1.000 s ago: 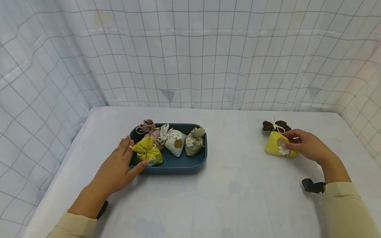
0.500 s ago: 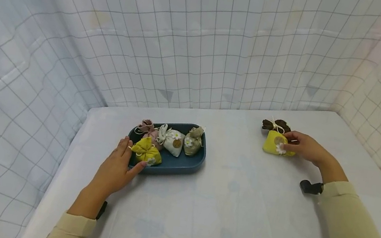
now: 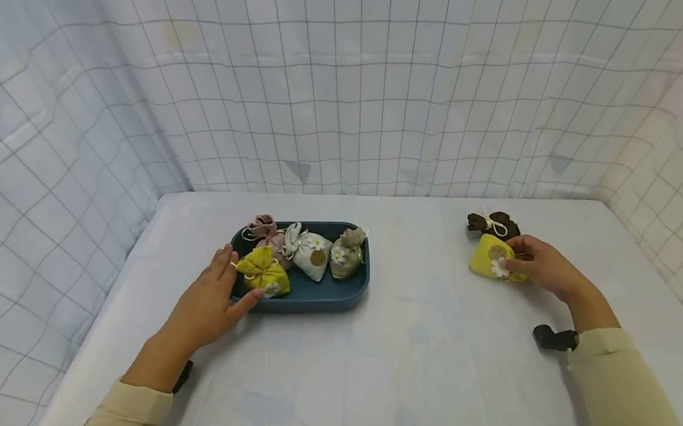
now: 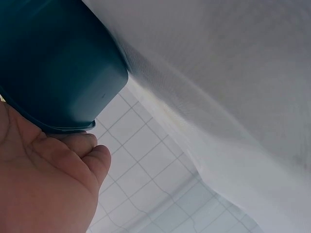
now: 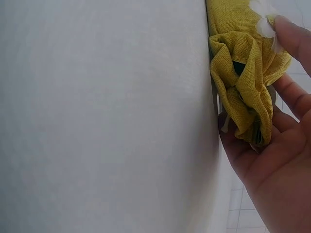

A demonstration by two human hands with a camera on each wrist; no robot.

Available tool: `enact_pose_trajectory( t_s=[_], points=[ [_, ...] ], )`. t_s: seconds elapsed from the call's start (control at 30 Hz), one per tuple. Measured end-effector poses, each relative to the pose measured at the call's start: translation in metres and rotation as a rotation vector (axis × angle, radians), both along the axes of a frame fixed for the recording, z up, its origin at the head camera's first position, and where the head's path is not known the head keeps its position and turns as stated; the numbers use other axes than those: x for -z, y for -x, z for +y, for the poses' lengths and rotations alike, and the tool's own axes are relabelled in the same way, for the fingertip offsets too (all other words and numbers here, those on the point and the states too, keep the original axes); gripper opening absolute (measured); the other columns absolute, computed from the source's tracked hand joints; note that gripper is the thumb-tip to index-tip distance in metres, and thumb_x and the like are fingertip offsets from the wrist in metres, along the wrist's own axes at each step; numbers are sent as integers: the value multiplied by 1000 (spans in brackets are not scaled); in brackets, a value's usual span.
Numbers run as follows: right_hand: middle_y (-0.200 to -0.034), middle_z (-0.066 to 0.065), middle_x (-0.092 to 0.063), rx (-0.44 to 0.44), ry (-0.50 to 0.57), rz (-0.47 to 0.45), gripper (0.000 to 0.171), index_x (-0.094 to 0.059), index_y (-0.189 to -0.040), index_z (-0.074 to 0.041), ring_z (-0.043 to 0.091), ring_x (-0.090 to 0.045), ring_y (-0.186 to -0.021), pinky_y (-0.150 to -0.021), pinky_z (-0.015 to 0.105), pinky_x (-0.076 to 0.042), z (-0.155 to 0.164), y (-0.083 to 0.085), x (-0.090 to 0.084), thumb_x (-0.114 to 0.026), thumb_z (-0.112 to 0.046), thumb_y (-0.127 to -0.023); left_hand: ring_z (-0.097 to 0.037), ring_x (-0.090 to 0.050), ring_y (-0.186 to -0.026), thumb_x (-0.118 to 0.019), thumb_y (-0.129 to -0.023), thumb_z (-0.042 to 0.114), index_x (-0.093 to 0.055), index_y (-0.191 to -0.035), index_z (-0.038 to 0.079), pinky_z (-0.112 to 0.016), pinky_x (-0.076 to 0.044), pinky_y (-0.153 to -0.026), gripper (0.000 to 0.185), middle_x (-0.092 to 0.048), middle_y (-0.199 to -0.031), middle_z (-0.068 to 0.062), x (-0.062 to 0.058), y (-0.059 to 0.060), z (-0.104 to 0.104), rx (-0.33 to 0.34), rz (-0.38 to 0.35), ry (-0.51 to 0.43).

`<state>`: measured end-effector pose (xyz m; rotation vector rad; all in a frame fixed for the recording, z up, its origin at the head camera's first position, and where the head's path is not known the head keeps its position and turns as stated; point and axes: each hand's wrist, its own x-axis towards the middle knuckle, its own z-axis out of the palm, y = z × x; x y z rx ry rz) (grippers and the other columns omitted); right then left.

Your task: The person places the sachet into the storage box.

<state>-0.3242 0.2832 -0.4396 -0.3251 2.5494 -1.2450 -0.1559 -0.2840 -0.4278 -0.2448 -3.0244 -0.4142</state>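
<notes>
Both hands are resting on the white table [image 3: 423,375] in the head view. Taking the dark blue tray [image 3: 328,299] as the landmark, the left hand [image 3: 208,304] is lying flat against its near left corner, fingers straight and spread along the rim, thumb tip touching the front wall just below an olive-yellow pouch [image 3: 263,271] that is sitting inside the tray. Beside that pouch, also in the tray, a pink pouch [image 3: 266,229], a white pouch [image 3: 311,251] and a beige pouch [image 3: 348,253] are lying in a row. Well to the right of the tray, the right hand [image 3: 544,266] is curling its fingers around a yellow pouch [image 3: 491,258], which is sitting on the table and touching a brown pouch [image 3: 491,223] just behind it.

Seen from the left wrist, the hand [image 4: 46,184] is pressing its relaxed fingers under the tray's [image 4: 53,63] outer corner, gripping nothing.

Seen from the right wrist, the hand [image 5: 272,165] is pinching the gathered top of the yellow pouch [image 5: 243,82], fingers wrapping its folds and a fingertip lying on the white flower trim.
</notes>
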Motion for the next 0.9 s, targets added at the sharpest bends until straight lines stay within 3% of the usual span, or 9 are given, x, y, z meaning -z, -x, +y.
enact_pose_trajectory(
  t_s=[0.23,0.37,0.63,0.9],
  points=[
    [-133,20,-48,1,25,12,51,-46,-132,1,31,-48,-116,-85,22,-45,-5,0,-1,-69,-27,-96,-42,-12,-148,-47,-98,62,-19,-153,-12,-59,-23,-114,96,-10,-161,-27,0,0,-1,-8,2,10],
    [-132,20,-49,-2,32,12,50,-46,-133,2,30,-48,-115,-82,18,-45,-8,2,3,-68,-24,-96,-42,-11,-148,-47,-98,62,-18,-153,-11,-59,-22,-114,96,-9,-162,-27,1,0,-1,-11,-8,7],
    [-127,20,-53,-17,47,35,47,-48,-132,3,28,-50,-111,-79,17,-48,-13,4,7,-69,-19,-96,-42,-11,-149,-45,-99,63,-19,-153,-12,-58,-22,-114,96,-10,-161,-27,1,0,-1,-11,-7,7],
    [-118,17,-54,-49,23,84,45,-51,-126,1,29,-50,-104,-77,22,-50,-21,-3,-2,-72,-21,-93,-41,-11,-149,-46,-98,63,-19,-153,-11,-58,-23,-114,96,-10,-162,-26,1,1,0,-14,-13,7]
  ],
)
